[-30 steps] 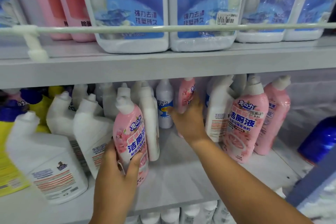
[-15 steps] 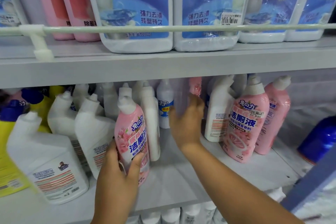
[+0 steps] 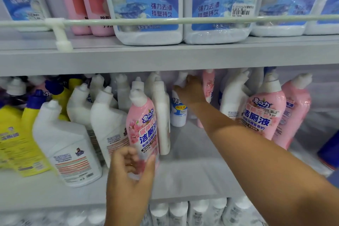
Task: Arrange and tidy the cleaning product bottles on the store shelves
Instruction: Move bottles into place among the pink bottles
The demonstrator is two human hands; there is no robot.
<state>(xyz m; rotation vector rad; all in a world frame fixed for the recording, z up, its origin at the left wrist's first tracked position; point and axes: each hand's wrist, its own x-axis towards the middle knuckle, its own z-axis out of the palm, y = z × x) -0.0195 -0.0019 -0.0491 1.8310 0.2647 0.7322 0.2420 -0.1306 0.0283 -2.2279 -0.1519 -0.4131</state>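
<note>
On the lower shelf, my left hand holds the base of a pink toilet-cleaner bottle, fingers and thumb curled round it; it stands upright near the front. My right hand reaches deep into the shelf, fingers curled round the white neck of a small white bottle with a blue label. A pink bottle stands at the back just right of that hand, partly hidden by my wrist. Two more pink bottles stand on the right.
Several white angled-neck bottles crowd the left of the shelf, with yellow blue-capped bottles beyond them. Large blue-labelled cleaner jugs sit on the upper shelf behind a white rail. A dark blue container is at far right.
My right hand let go of the back pink bottle, now standing on the shelf, and shifted left onto the white bottle's neck. My left hand has slid lower on the front pink bottle.
</note>
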